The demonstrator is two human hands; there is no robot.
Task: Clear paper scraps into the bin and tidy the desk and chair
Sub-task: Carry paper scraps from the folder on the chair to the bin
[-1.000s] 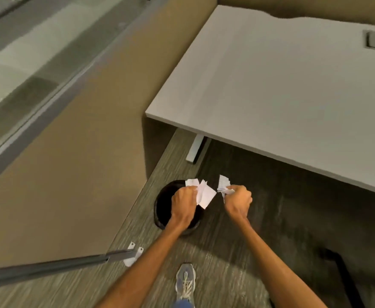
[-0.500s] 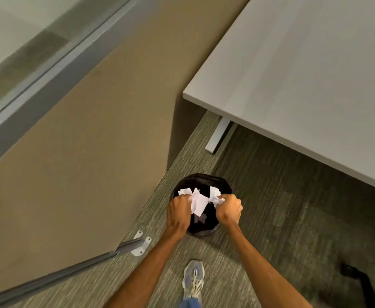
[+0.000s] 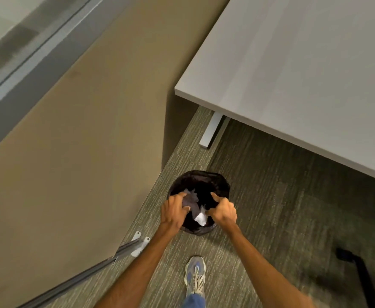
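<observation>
A small round bin [image 3: 201, 174] with a black liner stands on the carpet by the desk's corner. Both my hands hover over its mouth. My left hand [image 3: 173, 211] has its fingers spread and pointing down into the bin. My right hand [image 3: 224, 211] has its forefinger stretched out and holds nothing. Paper scraps [image 3: 200, 218] lie loose inside the bin between my hands, one bright white and others in shadow. The grey desk top [image 3: 293, 74] fills the upper right and shows no scraps in the visible part.
A tan partition wall [image 3: 82, 141] runs along the left, with a metal rail and floor bracket [image 3: 138, 242] at its foot. The desk's white leg [image 3: 211, 132] stands behind the bin. A black chair base leg [image 3: 359, 270] lies at lower right. My shoe [image 3: 195, 275] is just below the bin.
Both hands moved over the bin with scraps pinched in them, then spread their fingers. The scraps have dropped from my hands into the bin.
</observation>
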